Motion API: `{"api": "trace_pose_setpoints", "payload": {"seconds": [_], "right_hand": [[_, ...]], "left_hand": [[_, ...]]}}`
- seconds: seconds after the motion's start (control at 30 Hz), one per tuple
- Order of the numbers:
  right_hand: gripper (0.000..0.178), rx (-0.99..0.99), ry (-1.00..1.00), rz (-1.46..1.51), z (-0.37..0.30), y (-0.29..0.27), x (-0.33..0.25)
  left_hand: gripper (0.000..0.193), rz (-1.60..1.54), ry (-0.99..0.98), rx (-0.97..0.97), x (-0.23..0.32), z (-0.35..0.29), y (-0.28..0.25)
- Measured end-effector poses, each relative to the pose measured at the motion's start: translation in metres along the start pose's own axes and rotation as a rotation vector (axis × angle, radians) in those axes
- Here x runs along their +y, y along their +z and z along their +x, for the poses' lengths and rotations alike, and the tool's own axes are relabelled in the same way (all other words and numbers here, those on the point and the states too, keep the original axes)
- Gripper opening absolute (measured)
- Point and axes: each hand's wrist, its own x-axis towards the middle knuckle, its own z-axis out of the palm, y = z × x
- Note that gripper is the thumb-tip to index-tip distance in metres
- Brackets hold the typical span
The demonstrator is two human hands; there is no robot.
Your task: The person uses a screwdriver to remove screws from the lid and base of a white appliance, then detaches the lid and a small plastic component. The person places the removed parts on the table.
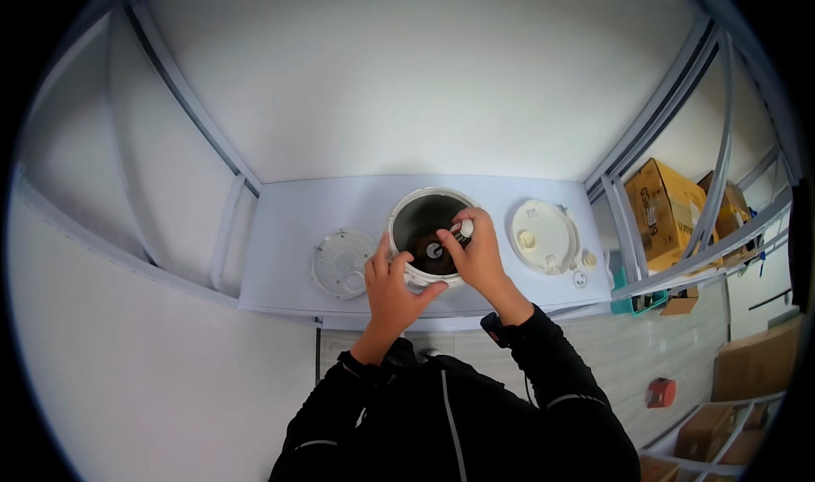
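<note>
A round white pot-like housing [409, 204] stands on the table before me, its opening facing up. Its inside is dark, with a small pale disc [435, 250] at the bottom. My left hand [392, 294] rests on the near-left rim, fingers spread and thumb along the edge. Over the right side of the opening, my right hand [480, 257] is closed around a small black cylinder with a white end [464, 230]; its exact kind is hard to make out. To the left of the housing lies a round white perforated cover [340, 266], and to the right a round white lid [553, 227].
A cream cap [526, 239] sits on the lid. Beside it lie a small cream part [589, 259] and a little round disc [580, 278]. Grey frame posts [624, 223] flank the white table [280, 227]. Cardboard boxes [662, 206] and a red stool [661, 392] are at the right.
</note>
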Motion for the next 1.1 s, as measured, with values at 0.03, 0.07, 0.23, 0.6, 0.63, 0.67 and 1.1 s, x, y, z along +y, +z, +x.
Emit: {"api": "trace_pose_setpoints", "payload": {"seconds": [0.03,0.07,0.23,0.6,0.63,0.67,1.1], "right_hand": [[0.042,-0.006,0.003,-0.009,0.000,0.000,0.001],[0.041,-0.012,0.006,-0.005,0.000,0.001,0.001],[0.041,-0.047,-0.013,-0.042,0.000,0.002,-0.006],[0.040,0.065,-0.024,0.077,-0.005,-0.001,-0.005],[0.040,0.089,-0.032,0.108,-0.006,-0.002,-0.006],[0.042,0.129,-0.055,0.152,-0.006,-0.004,-0.004],[0.049,0.546,0.051,0.411,0.006,-0.088,-0.003]], "left_hand": [[0.072,0.003,-0.003,-0.002,0.000,0.000,0.000],[0.072,0.007,-0.004,-0.004,0.000,0.000,0.001],[0.071,0.005,-0.013,-0.014,0.000,-0.001,0.001],[0.072,0.053,0.000,-0.004,0.004,0.001,-0.003],[0.072,0.059,0.006,-0.003,0.004,0.002,-0.004],[0.072,0.065,0.010,-0.004,0.004,0.003,-0.004],[0.072,-0.166,0.083,-0.238,-0.022,0.016,-0.033]]}}
